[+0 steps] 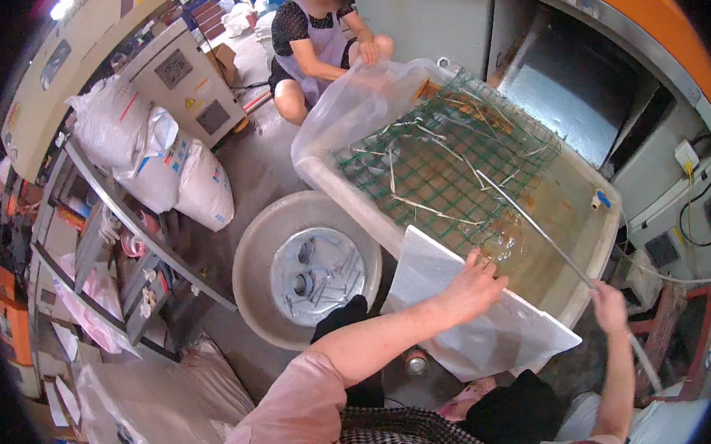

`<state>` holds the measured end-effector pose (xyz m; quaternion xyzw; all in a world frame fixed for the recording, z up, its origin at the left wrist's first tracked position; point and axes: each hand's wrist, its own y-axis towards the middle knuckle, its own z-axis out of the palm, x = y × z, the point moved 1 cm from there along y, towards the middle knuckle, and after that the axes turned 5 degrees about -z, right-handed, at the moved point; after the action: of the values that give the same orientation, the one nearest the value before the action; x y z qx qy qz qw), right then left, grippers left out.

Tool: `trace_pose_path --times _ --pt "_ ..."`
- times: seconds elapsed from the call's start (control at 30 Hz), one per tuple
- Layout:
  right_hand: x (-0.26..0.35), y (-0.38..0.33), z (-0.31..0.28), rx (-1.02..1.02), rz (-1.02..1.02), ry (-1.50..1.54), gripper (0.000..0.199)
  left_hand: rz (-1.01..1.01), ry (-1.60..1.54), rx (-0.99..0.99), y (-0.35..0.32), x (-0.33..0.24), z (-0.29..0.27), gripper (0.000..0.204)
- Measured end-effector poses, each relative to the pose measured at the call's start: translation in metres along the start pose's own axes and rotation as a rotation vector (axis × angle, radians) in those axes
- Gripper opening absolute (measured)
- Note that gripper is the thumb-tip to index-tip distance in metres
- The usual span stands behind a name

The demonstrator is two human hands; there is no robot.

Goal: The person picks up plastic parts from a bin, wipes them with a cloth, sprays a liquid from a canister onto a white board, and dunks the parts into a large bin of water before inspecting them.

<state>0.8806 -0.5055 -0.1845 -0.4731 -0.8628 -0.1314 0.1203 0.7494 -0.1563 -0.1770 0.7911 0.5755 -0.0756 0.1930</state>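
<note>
My right hand (pixel 609 307) is wrapped round a long thin pale rod (pixel 547 226), which slants over a water-filled tub (pixel 333 192). The rod's far end reaches a green wire mesh (pixel 449 158) lying across the far part of the tub. Thin whitish branching strips (pixel 429 208) lie on the mesh. My left hand (pixel 475 286) grips the top edge of a white flat board (pixel 468 333), its fingers curled over the edge. That board leans against the near side of the tub. Clear plastic sheeting (pixel 356 100) drapes over the tub's far left rim.
Left of the tub stands a round basin (pixel 253 285) with metal-looking pieces inside. A co-worker (pixel 312 50) sits beyond the tub. White sacks (pixel 165 164) and a metal frame (pixel 149 235) are at left. A small can (pixel 416 361) stands near my feet; machine cabinets border the right.
</note>
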Motion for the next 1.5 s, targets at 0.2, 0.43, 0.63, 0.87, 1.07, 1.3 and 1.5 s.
trace_pose_path --times 0.2,0.43,0.63,0.87,1.07,1.3,1.5 --pt "0.002 -0.025 0.16 0.235 0.625 1.065 0.024 -0.053 -0.033 0.07 -0.002 0.003 0.015 0.027" --pt "-0.039 -0.029 0.146 0.025 0.008 0.341 0.038 0.03 -0.01 -0.002 0.005 0.0 0.011 0.028" --pt "0.086 0.013 -0.031 0.006 0.137 0.255 0.04 0.047 0.02 0.001 0.008 0.013 0.021 0.032" --pt "0.234 -0.007 -0.011 0.265 0.059 -0.304 0.069 0.12 -0.035 -0.071 0.003 -0.004 0.001 0.026" --pt "0.206 -0.011 0.039 0.156 0.053 -0.247 0.04 0.112 -0.012 -0.097 0.006 -0.007 0.016 0.028" --pt "0.201 -0.007 0.051 0.08 -0.004 -0.329 0.03 0.045 0.013 -0.131 0.009 -0.005 0.022 0.042" --pt "0.195 -0.009 0.054 0.036 0.016 -0.253 0.041 0.045 0.043 -0.194 0.003 -0.022 0.006 0.053"
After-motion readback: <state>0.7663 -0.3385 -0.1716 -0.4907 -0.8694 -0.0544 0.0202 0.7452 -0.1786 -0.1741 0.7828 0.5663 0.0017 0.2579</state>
